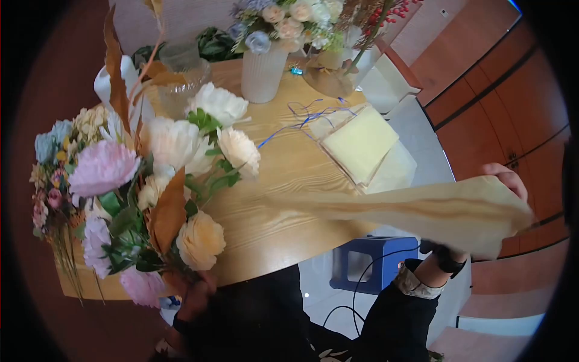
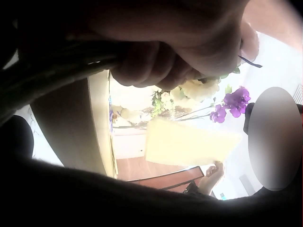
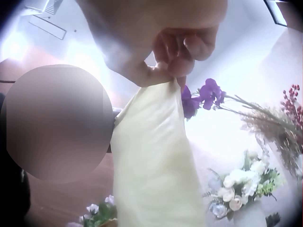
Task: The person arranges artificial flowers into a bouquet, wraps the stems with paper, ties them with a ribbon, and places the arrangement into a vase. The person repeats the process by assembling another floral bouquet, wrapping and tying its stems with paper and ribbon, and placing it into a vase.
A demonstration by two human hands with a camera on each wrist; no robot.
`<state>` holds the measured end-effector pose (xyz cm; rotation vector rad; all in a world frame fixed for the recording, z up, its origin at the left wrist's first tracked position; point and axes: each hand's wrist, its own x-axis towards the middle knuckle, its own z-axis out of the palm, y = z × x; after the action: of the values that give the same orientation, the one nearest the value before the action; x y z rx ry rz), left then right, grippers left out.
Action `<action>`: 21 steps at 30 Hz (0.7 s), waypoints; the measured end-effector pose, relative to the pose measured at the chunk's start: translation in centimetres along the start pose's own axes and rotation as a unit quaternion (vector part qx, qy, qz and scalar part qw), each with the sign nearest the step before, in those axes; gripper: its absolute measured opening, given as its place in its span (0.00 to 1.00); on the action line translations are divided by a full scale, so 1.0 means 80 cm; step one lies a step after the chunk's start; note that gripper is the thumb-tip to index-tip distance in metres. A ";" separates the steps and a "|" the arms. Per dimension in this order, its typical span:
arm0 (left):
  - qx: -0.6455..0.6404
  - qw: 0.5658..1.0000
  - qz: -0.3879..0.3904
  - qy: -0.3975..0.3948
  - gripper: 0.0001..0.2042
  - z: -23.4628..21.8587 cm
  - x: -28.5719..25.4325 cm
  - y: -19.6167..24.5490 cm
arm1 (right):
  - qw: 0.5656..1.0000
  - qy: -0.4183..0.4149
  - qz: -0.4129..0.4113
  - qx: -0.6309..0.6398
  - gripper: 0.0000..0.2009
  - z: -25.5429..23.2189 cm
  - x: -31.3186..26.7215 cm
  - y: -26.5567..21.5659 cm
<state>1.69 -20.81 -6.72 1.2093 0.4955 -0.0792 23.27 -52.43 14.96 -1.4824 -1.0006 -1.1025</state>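
Observation:
My left hand [image 1: 196, 297] grips a bouquet of artificial flowers [image 1: 104, 169] low down, over the table's near left edge. Pink, cream and peach blooms and brown leaves spread above the fist. In the left wrist view the fingers curl round the green stems [image 2: 52, 80]. Raised at the right, my right hand [image 1: 509, 180] pinches a pale yellow sheet of wrapping paper [image 1: 434, 214] by its edge. The sheet stretches leftward over the table's right side, blurred at its far end. The right wrist view shows thumb and fingertips on the paper's top corner [image 3: 158, 109].
A stack of yellow paper [image 1: 362, 145] lies on the wooden table [image 1: 271, 229], beside tangled blue ribbon [image 1: 301, 120]. Behind stand a white ribbed vase [image 1: 262, 75] of flowers and a clear glass vase [image 1: 181, 90]. A blue stool [image 1: 377, 259] is below the right edge.

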 end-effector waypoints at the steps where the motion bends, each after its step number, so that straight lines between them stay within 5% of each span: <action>1: 0.010 1.000 0.018 -0.003 0.05 -0.002 0.000 0.000 | 0.998 -0.042 0.010 -0.045 0.09 0.019 -0.001 -0.007; 5: 0.010 0.990 0.120 -0.077 0.04 -0.007 0.002 -0.004 | 0.921 -0.004 0.388 0.034 0.04 0.056 -0.054 0.021; 6: -0.125 0.985 0.100 -0.059 0.04 0.005 0.003 0.003 | 0.890 0.005 0.447 0.093 0.05 0.053 -0.079 0.040; 7: -0.130 0.985 0.100 -0.052 0.04 0.008 0.006 0.003 | 0.851 0.014 0.503 0.151 0.07 0.049 -0.107 0.059; 11: -0.191 0.972 0.132 -0.028 0.04 0.009 0.007 0.005 | 0.780 0.090 0.554 0.275 0.06 0.052 -0.165 0.046; 14: -0.197 0.968 0.149 -0.038 0.04 0.007 0.010 -0.002 | 0.759 0.123 0.486 0.416 0.05 0.047 -0.168 0.018; 16: -0.195 0.966 0.157 -0.057 0.04 0.007 0.008 -0.002 | 0.660 0.258 0.459 0.536 0.02 0.050 -0.164 0.009; 19: -0.188 0.970 0.131 -0.077 0.05 0.003 0.007 0.001 | 0.665 0.154 0.524 0.510 0.01 0.030 -0.184 0.032; 21: -0.150 0.976 0.136 -0.079 0.05 -0.001 0.007 -0.008 | 0.683 0.161 0.542 0.462 0.01 0.018 -0.208 0.040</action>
<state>1.99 -20.84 -7.55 0.9548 0.1905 0.1300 22.51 -52.42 -2.05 -0.6939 -0.1645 0.1034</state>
